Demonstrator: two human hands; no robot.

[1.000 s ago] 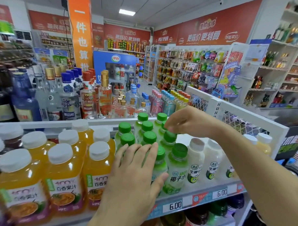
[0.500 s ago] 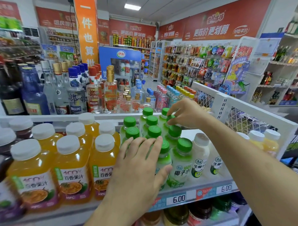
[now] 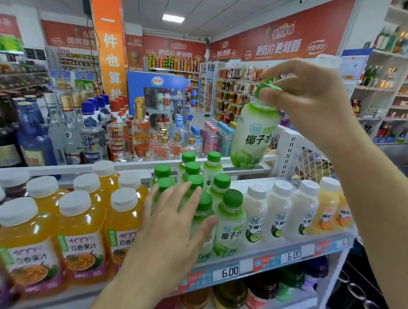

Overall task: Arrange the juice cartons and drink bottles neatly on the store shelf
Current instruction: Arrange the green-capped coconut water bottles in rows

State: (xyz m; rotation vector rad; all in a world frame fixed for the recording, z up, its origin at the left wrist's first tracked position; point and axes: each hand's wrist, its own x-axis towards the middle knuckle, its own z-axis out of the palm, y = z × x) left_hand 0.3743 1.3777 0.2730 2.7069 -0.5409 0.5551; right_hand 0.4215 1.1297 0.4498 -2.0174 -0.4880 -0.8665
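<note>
Right hand (image 3: 312,104) pinching the green cap of a coconut water bottle (image 3: 254,131), lifted at centre right. Left hand (image 3: 175,222) spread flat against the green-capped bottles (image 3: 228,213) on the shelf (image 3: 248,266). Best lowered upright into a gap, label forward.

A bare strip of shelf (image 3: 252,184) lies open behind the white-capped bottles (image 3: 279,209), toward the back right corner by the mesh side panel (image 3: 312,164); the lifted coconut water bottle (image 3: 253,134) hangs above it. Green-capped bottles (image 3: 199,177) crowd the middle; orange juice bottles (image 3: 83,230) fill the left end to the front edge.
</note>
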